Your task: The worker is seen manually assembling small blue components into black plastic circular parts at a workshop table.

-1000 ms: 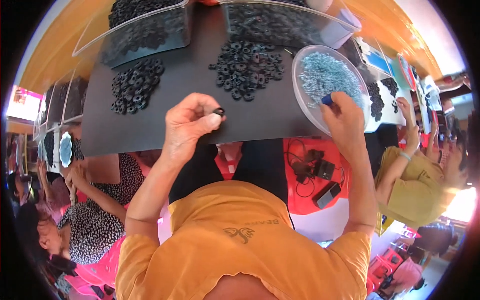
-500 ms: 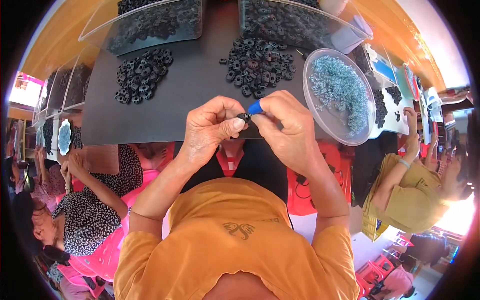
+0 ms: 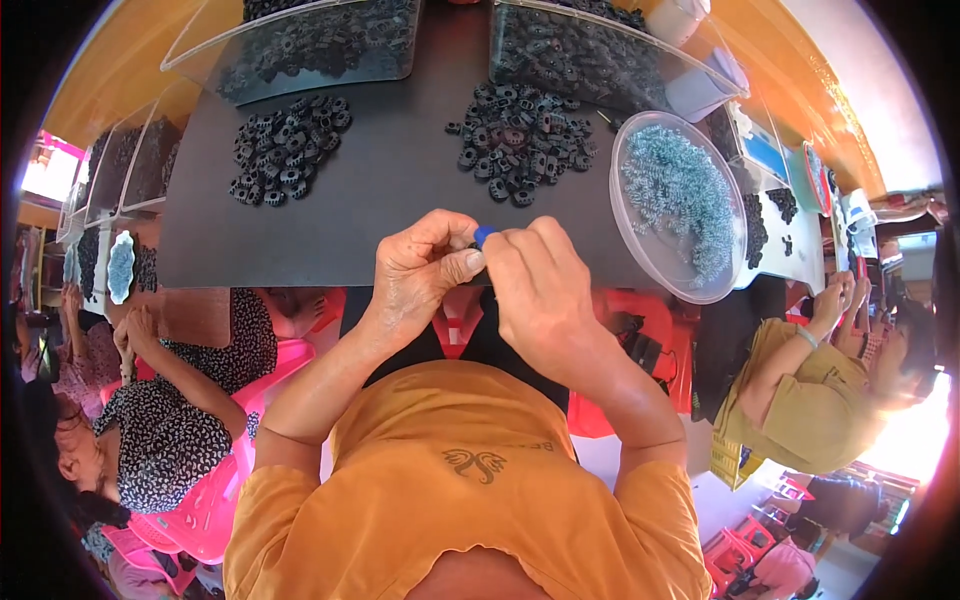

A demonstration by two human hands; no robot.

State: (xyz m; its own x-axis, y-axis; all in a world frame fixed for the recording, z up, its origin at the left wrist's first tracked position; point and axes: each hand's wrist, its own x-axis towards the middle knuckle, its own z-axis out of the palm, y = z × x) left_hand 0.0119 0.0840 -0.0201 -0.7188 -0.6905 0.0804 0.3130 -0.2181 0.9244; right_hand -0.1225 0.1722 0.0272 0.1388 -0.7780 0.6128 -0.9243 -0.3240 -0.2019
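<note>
Over the near edge of the dark table, my left hand (image 3: 418, 268) pinches a small black plastic part (image 3: 474, 246) between thumb and fingers; most of it is hidden. My right hand (image 3: 540, 285) is closed against it from the right, a blue finger cover (image 3: 483, 236) on one fingertip at the part. Whatever the right fingers hold is hidden. Beyond the hands lie two piles of similar black parts, a left pile (image 3: 290, 150) and a right pile (image 3: 520, 145). To the right, a round clear plastic tray (image 3: 640, 232) holds many thin bluish metal springs (image 3: 680, 190).
Two clear bins, the left one (image 3: 330, 55) and the right one (image 3: 580, 55), stand at the back, full of black parts. A grey-white cup (image 3: 705, 88) is beside the right bin. People sit working on the left (image 3: 180, 420) and right (image 3: 820, 390).
My right hand has turned over and moved slightly left and down, its fingers curling in against the part. My left hand keeps its pinch, and the part is more covered.
</note>
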